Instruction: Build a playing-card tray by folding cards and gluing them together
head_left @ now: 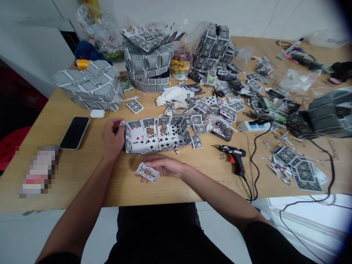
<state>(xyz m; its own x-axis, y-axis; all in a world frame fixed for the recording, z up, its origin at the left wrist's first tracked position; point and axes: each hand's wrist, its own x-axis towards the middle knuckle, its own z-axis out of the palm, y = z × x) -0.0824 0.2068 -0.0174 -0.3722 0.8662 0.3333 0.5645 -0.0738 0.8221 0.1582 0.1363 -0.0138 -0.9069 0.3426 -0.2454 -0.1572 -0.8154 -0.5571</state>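
- Left hand [112, 138]: grip clenched, pinching a small white scrap of card [120, 124] just beside the tray's left end.
- Right hand [165, 165]: grip closed on a playing card [147, 172], with the fingers lying across it, low over the surface and just in front of the tray.
- Open card tray [156, 135]: shallow, built from playing cards, with hearts, clubs and two face cards showing inside. It lies flat between the hands, towards the middle of the wooden surface [82, 176].
- Near the left edge: a black smartphone [74, 132] and a white earbud case [97, 113].
- Towards the right edge: a hot glue gun [233, 158] lies with its black cord trailing, beyond it a white power strip [254, 127].
- Along the far edge: card-covered boxes [147, 68] stand among scattered loose cards [304, 170].
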